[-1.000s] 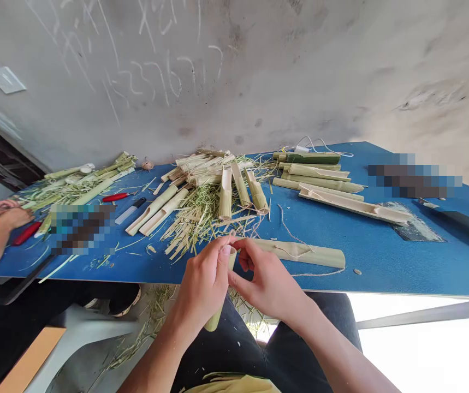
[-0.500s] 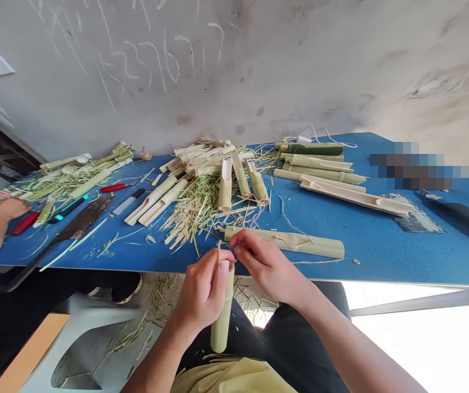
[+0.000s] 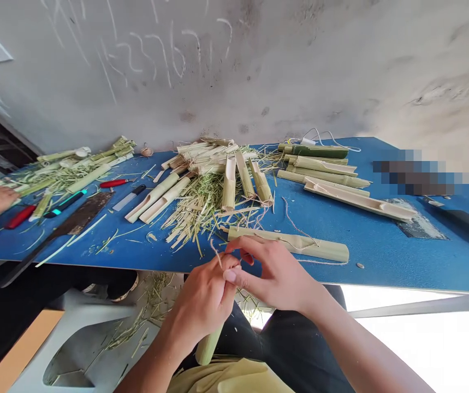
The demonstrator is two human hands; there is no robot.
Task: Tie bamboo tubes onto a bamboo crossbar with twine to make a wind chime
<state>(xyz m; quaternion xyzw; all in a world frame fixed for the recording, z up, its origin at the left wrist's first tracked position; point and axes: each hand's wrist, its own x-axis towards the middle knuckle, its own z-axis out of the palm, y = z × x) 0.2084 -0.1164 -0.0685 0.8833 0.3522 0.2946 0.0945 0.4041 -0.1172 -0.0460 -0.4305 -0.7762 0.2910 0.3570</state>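
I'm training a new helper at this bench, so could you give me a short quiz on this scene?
1. Which hand grips the bamboo tube: the left hand or the right hand?
2. True or false: the split bamboo length in front of the person lies on the blue table with twine across it.
3. What broad, dark-bladed tool lies on the table left of the shredded bamboo strips?

Key:
1. The left hand.
2. True.
3. A chopping knife.
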